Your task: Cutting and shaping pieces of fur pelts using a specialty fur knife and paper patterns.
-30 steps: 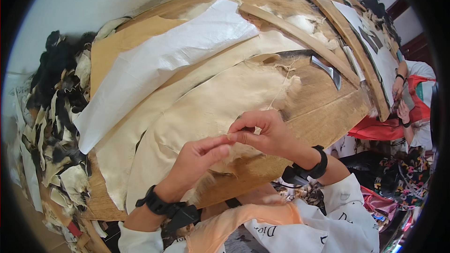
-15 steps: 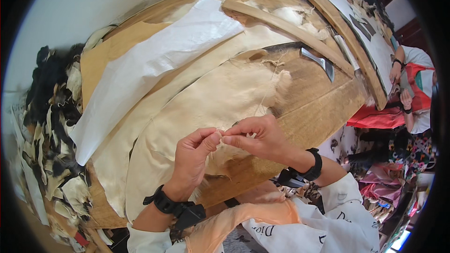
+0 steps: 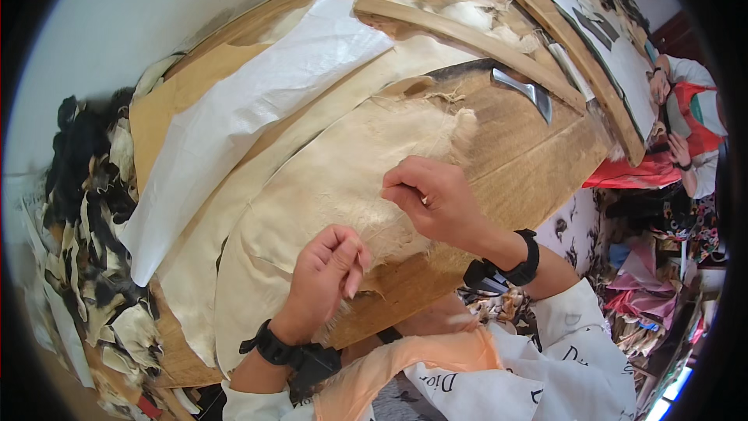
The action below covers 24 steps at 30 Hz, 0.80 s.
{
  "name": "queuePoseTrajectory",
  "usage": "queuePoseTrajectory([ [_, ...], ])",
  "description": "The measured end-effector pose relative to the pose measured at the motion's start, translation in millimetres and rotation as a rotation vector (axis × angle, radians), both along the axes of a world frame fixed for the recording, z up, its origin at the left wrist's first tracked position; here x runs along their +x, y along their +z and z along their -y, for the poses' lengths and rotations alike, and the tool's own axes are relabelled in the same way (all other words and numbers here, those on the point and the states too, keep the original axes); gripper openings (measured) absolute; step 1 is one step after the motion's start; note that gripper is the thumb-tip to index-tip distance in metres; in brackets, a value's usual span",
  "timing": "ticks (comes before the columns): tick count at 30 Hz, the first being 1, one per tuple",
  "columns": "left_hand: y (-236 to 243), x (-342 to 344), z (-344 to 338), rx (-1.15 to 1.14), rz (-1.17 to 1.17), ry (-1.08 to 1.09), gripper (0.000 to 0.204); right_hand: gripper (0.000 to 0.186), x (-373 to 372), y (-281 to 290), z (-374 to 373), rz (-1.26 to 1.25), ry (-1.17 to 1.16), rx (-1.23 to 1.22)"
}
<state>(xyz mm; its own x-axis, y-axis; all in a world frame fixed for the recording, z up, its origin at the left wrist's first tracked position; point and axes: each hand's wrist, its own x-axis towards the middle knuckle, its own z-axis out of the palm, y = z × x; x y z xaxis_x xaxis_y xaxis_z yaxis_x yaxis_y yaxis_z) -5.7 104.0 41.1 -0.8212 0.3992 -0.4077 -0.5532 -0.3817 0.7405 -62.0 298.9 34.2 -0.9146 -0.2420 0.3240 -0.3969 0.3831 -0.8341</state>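
My left hand is raised over the near edge of a pale cream hide, thumb and fingers pinched together. Higher up and to the right, my right hand is closed in a pinch above the same hide. Whatever the fingertips of either hand hold is too small to make out. The hide lies flat on a wooden table, with frayed, furry edges on its right side. Loose thread-like strands lie at its far edge.
A white sheet lies across more hides at the left. A flared metal tool rests beside a wooden bar. Black-and-white hide scraps are piled far left. A co-worker in a red apron stands at the right.
My hands, fingertips together before, have come apart: the right moved up and to the right, the left slightly down. The view has shifted slightly.
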Motion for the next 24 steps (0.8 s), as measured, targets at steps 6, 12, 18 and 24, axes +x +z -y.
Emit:
queuePoseTrajectory([
  [6,2.3,17.3,9.1,-0.235,-0.065,-0.132,0.008,0.008,-9.6,-3.4,2.8,-0.131,-0.039,0.057],
  [12,26.9,0.8,6.6,-1.168,-0.784,0.035,0.016,0.012,-11.8,6.1,-8.8,-0.066,0.04,-0.026],
  [18,16.5,-25.0,-0.8,-0.788,-0.681,0.127,0.02,0.012,-15.6,16.9,-7.2,-0.099,0.111,-0.031],
  [24,8.3,-32.3,-9.5,-0.694,-0.515,-0.016,0.015,0.016,-19.9,18.4,-4.1,-0.159,0.171,-0.076],
])
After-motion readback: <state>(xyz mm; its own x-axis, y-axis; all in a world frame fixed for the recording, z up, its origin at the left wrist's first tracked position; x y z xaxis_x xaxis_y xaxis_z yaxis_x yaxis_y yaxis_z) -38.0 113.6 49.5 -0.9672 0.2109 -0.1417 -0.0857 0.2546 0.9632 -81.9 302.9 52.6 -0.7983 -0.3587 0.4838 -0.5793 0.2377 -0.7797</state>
